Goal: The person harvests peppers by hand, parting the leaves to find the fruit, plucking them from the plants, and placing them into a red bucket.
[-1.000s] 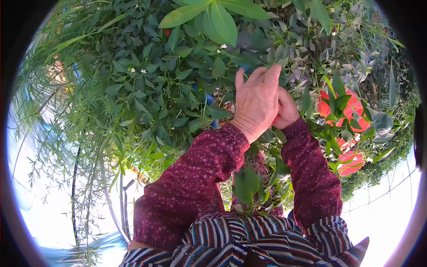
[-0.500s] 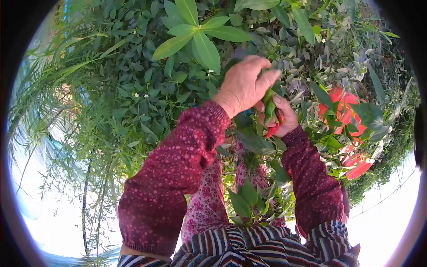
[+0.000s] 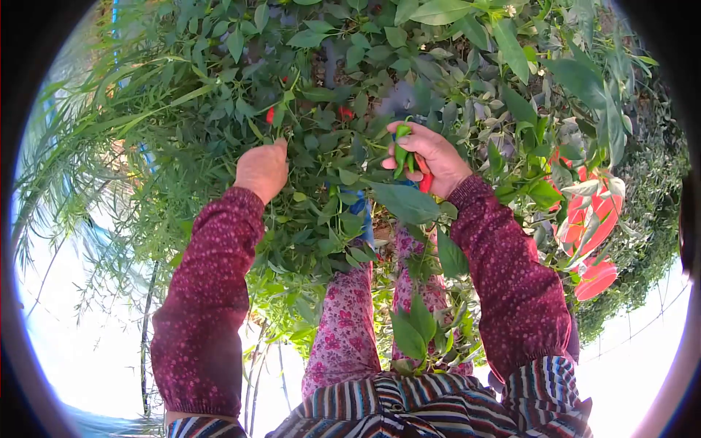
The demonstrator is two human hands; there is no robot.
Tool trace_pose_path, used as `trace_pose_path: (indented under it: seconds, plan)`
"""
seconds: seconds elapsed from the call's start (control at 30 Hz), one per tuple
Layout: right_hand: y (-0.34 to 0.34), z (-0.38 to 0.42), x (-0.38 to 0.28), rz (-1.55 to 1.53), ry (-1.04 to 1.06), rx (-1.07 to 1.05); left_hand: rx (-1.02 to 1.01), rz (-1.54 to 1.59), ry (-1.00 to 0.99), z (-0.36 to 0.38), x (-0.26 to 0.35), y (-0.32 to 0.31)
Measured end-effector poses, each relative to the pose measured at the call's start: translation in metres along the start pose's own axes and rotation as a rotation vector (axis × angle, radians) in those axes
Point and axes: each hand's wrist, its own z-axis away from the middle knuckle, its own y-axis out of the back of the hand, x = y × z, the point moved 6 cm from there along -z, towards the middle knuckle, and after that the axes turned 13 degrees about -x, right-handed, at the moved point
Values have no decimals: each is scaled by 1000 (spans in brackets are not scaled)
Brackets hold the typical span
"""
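Green and red peppers (image 3: 402,152) are held in my right hand (image 3: 434,157), its fingers wrapped around them at centre right. My left hand (image 3: 263,171) is at centre left, closed at the edge of the pepper plant, its fingertips pinched by a thin green stem (image 3: 288,102); what lies between them is too small to make out. Just above that hand a red pepper (image 3: 270,116) shows among the leaves. Another red pepper (image 3: 345,113) hangs farther right, partly hidden by foliage.
A red container (image 3: 599,219), partly covered by leaves, is at the right. Broad leaves (image 3: 409,202) stick up below my right hand. Long grassy stalks (image 3: 95,139) fill the left side. Blue material (image 3: 360,212) shows between the plants.
My left hand has moved left and down, away from my right hand, to the plant. My right hand has shifted left and up with the peppers. The view has shifted, uncovering red peppers.
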Motion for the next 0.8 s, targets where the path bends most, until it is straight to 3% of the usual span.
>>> trace_pose_path:
  seconds: [0.07, 0.13, 0.2, 0.37, 0.57, 0.67, 0.73, 0.8]
  plan:
    - [12, -19, 10, 176, -111, 117, 47, 41, 30, 10, 0, -31]
    - [19, -23, 9, 231, -93, 154, 121, 87, 54, 24, 5, -56]
    - [28, -32, 18, 266, -148, 68, 225, 158, 80, 33, 2, -85]
    - [-9, -47, 18, 468, -204, 4, 237, 151, 64, 38, 20, -112]
    - [-40, -128, 36, 771, -182, -58, 217, 93, 72, 19, 34, -137]
    - [-46, -142, 54, 752, -228, -200, 202, 103, 81, 14, 39, -146]
    - [-56, -150, 74, 881, -232, -371, 204, 70, 66, 13, 44, -149]
    - [-64, -144, 91, 1216, -230, -370, 190, 114, 55, 12, 45, -159]
